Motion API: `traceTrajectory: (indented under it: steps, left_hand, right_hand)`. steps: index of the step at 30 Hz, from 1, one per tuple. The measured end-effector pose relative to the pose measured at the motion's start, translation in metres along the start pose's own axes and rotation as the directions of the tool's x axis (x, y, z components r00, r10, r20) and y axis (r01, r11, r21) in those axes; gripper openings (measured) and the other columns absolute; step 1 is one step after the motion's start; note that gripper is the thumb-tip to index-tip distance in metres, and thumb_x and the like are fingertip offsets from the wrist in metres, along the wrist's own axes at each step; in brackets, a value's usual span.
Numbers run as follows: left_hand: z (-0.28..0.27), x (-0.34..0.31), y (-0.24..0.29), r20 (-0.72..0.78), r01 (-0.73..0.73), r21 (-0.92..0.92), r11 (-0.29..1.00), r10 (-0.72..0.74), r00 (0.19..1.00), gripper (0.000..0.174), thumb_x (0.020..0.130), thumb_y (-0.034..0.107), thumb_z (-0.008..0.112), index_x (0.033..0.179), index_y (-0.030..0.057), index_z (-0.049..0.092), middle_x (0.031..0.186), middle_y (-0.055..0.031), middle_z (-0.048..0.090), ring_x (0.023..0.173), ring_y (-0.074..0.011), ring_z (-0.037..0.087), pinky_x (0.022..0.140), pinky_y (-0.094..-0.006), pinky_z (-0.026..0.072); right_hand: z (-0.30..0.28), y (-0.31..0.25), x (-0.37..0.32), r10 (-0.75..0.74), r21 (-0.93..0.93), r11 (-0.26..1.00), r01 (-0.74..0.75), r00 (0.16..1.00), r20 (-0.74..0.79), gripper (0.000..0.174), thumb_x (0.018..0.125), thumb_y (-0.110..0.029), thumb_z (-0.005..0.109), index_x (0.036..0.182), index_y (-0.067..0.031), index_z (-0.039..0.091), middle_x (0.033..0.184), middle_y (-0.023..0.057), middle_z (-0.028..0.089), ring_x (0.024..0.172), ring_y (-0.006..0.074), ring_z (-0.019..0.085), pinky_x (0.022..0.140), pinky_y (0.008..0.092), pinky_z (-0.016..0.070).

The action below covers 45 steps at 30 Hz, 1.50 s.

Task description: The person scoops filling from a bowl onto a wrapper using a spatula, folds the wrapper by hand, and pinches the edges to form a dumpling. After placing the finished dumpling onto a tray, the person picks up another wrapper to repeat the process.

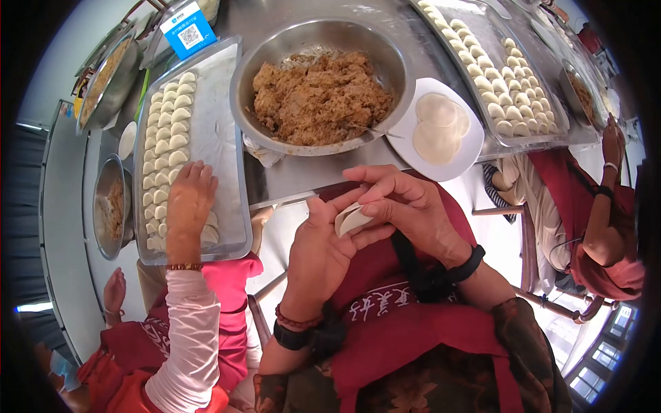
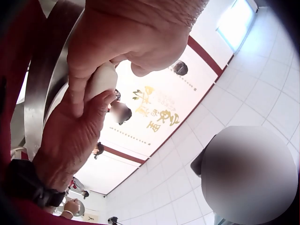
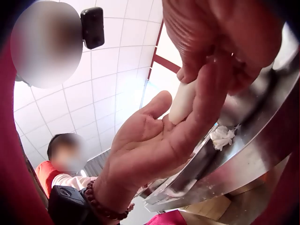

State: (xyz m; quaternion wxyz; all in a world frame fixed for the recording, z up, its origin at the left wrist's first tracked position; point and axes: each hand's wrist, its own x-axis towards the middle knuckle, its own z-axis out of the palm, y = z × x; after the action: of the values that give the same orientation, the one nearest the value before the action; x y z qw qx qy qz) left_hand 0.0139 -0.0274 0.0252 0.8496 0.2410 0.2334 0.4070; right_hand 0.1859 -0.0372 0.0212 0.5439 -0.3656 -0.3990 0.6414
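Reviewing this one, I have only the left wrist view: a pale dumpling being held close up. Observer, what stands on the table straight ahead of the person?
Observer: A steel bowl holding brown filling.
Operator: And just right of that?
Observer: A white plate carrying overlapping round wrappers.
Operator: What am I missing around the dumpling?
Observer: The palm of the left grip, which shows in the head view.

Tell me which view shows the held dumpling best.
The head view, where the dumpling shows its folded shape. Left wrist shows only a pale, smooth part; right wrist, one side, partly hidden.
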Motion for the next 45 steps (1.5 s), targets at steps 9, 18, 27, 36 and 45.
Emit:
traceTrajectory:
  steps: [9,18,27,36,45]
  left_hand:
    - [-0.009,0.002,0.011,-0.009,0.140,0.097,0.985,-0.140,0.990,0.076,0.104,0.053,0.021,0.138,-0.0130,0.037,0.133,-0.0220,0.054,0.121,-0.0286,0.058,0.103,-0.0467,0.0501]
    - [-0.010,-0.001,0.015,-0.001,0.153,0.195,0.969,-0.156,0.988,0.071,0.105,0.051,0.023,0.136,-0.0102,0.041,0.132,-0.0205,0.055,0.119,-0.0278,0.059,0.099,-0.0472,0.0528]
    - [-0.016,0.006,0.001,0.046,0.177,-0.218,0.960,-0.171,0.984,0.081,0.103,0.058,0.014,0.132,-0.0105,0.045,0.129,-0.0210,0.057,0.119,-0.0307,0.058,0.107,-0.0519,0.0442]
    - [-0.015,0.004,0.000,0.016,0.140,-0.237,0.961,-0.141,0.990,0.076,0.104,0.055,0.016,0.132,-0.0096,0.045,0.127,-0.0197,0.058,0.120,-0.0293,0.057,0.109,-0.0485,0.0428]
    - [-0.028,0.012,-0.016,0.076,0.126,-0.471,0.873,-0.102,0.992,0.051,0.108,0.039,0.027,0.130,-0.0022,0.046,0.124,-0.0151,0.057,0.116,-0.0254,0.058,0.103,-0.0447,0.0474]
  right_hand:
    - [-0.013,0.010,0.003,-0.120,-0.398,0.903,0.163,0.984,0.132,0.016,0.082,-0.002,0.071,0.098,-0.0032,0.070,0.116,0.0110,0.066,0.115,0.0208,0.058,0.099,0.0330,0.0457]
    - [-0.004,0.007,0.001,-0.124,-0.475,0.863,0.175,0.983,0.136,0.017,0.083,-0.001,0.069,0.100,-0.0032,0.070,0.113,0.0083,0.067,0.110,0.0192,0.060,0.093,0.0306,0.0506]
    - [0.001,0.020,0.001,-0.194,-0.380,0.907,0.181,0.981,0.004,0.013,0.084,-0.002,0.070,0.097,-0.0042,0.068,0.108,0.0103,0.067,0.099,0.0182,0.066,0.086,0.0295,0.0540]
    - [-0.004,0.025,0.007,-0.274,-0.530,0.803,0.273,0.959,0.080,0.013,0.084,-0.004,0.071,0.096,-0.0065,0.068,0.100,0.0071,0.072,0.109,0.0218,0.063,0.088,0.0321,0.0534]
    - [0.004,0.017,0.007,-0.260,-0.640,0.725,0.255,0.962,0.088,0.018,0.079,-0.004,0.073,0.096,-0.0076,0.068,0.103,0.0042,0.072,0.111,0.0255,0.061,0.091,0.0360,0.0514]
